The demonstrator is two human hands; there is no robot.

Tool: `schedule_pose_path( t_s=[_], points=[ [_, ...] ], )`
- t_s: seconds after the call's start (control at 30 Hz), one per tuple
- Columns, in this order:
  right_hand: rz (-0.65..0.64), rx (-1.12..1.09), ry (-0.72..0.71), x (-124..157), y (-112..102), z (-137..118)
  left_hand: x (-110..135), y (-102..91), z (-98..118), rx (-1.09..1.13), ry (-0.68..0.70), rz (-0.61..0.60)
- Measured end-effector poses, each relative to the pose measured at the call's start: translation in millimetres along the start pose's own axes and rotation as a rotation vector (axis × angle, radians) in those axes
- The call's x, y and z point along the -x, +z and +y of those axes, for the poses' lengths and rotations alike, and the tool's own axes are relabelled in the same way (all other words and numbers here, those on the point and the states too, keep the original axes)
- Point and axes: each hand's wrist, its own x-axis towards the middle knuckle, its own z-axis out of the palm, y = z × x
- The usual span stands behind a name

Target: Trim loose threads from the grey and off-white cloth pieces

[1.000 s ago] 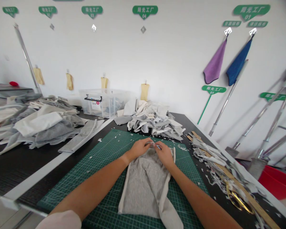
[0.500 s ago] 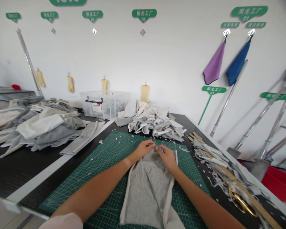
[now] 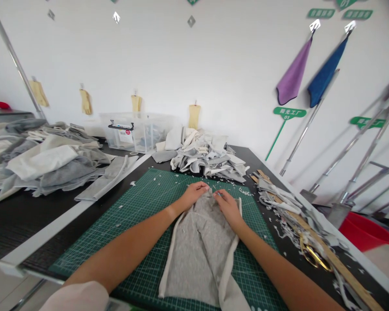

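Note:
A grey knit fabric piece (image 3: 197, 255) with cream edging lies on the green cutting mat (image 3: 142, 194), its far end gathered up between my hands. My left hand (image 3: 192, 195) grips the fabric's gathered top edge. My right hand (image 3: 229, 209) rests just beside it on the same fabric. A small thin metal tool (image 3: 218, 194) pokes out from my right fingertips, and its exact kind is too small to tell. The fingers partly hide the tool.
Heaped fabric pieces (image 3: 207, 160) lie beyond the mat, and more (image 3: 48, 166) lie to the left. A clear plastic bin (image 3: 136, 134) stands behind. On the right, gold scissors (image 3: 313, 257) and a wooden ruler (image 3: 330, 255) lie among white scraps. A red basin (image 3: 365, 231) sits on the floor.
My hands have drawn slightly apart, with the fabric's gathered top now showing between them. The whole view has shifted, so the table sits higher in the picture.

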Motion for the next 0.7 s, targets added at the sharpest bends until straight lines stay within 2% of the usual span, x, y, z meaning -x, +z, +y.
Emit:
schedule_pose_path(
  t_s=[0.17,0.37,0.7],
  points=[
    [-0.010,-0.019,0.015,0,1,-5,4,-0.8,6,0.045,0.014,-0.053],
    [-0.005,0.066,0.011,2,-1,-9,2,-0.8,6,0.093,-0.033,-0.012],
    [-0.012,0.240,0.035,9,0,-15,3,-1.1,10,0.119,-0.045,-0.019]
  ],
)
